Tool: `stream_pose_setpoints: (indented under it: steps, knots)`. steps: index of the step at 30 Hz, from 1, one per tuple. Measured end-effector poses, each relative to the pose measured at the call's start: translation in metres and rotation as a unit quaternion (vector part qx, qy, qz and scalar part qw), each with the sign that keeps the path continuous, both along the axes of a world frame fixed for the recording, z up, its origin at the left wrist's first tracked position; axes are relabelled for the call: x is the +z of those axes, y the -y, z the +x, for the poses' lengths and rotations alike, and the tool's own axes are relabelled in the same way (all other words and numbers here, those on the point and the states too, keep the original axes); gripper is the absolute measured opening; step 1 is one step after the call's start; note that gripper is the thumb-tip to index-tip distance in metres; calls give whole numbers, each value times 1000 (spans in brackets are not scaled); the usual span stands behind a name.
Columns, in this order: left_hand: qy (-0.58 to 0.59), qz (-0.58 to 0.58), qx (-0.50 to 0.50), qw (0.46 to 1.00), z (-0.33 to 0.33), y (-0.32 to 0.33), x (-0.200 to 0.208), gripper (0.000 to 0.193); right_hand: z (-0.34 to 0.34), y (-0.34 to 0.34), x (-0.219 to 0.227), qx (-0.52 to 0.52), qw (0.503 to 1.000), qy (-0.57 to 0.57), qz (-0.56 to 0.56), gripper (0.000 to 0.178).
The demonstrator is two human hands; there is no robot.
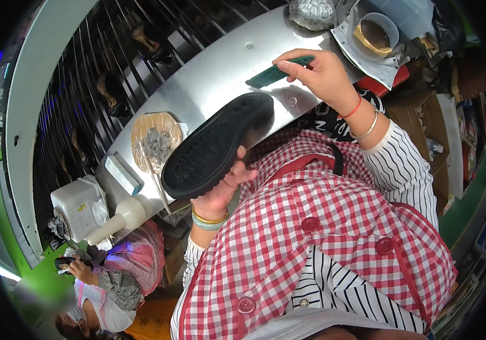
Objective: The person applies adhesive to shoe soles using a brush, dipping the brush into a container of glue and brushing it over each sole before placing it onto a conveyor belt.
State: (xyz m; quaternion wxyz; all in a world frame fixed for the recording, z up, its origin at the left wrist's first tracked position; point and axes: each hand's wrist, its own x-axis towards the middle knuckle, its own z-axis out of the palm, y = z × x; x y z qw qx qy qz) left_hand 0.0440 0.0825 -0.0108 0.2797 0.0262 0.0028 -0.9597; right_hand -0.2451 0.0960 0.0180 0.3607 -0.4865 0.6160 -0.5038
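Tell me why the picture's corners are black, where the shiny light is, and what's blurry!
Head view: the round fisheye picture leaves the corners black; head view: white glare shines off the metal table beside the black sole; head view: a patch at lower left is smeared, while the sole and green strip look fairly sharp.

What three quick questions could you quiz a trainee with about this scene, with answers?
1. What does the left hand hold: (a) a brush, (b) a black shoe sole, (c) a cup?
2. True or false: the right hand is empty.
3. Fill in: the checked apron is white and ____.

Key: 1. b. 2. False; it grips a green perforated piece. 3. Red.
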Motion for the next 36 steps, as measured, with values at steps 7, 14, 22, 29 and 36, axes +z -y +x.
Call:
stream_pose_setpoints:
  steps: [7, 14, 22, 29, 36]
  knots:
    - [158, -69, -30, 985, -20, -7, 16, 71, 3, -6, -8, -92, 994, -18, -62, 18]
    - [314, -198, -58, 927, -35, -21, 12, 89, 36, -5, -14, -127, 982, 90, -106, 19]
    - [309, -251, -75, 914, -39, -24, -19, 90, 43, -5, -45, -163, 981, -14, -101, 13]
    - [316, -292, -66, 900, -43, -25, -26, 88, 53, -16, -39, -169, 981, 2, -98, 13]
    - [347, -278, -69, 893, -46, -24, -30, 88, 58, -40, -32, -148, 985, -38, -82, 10]
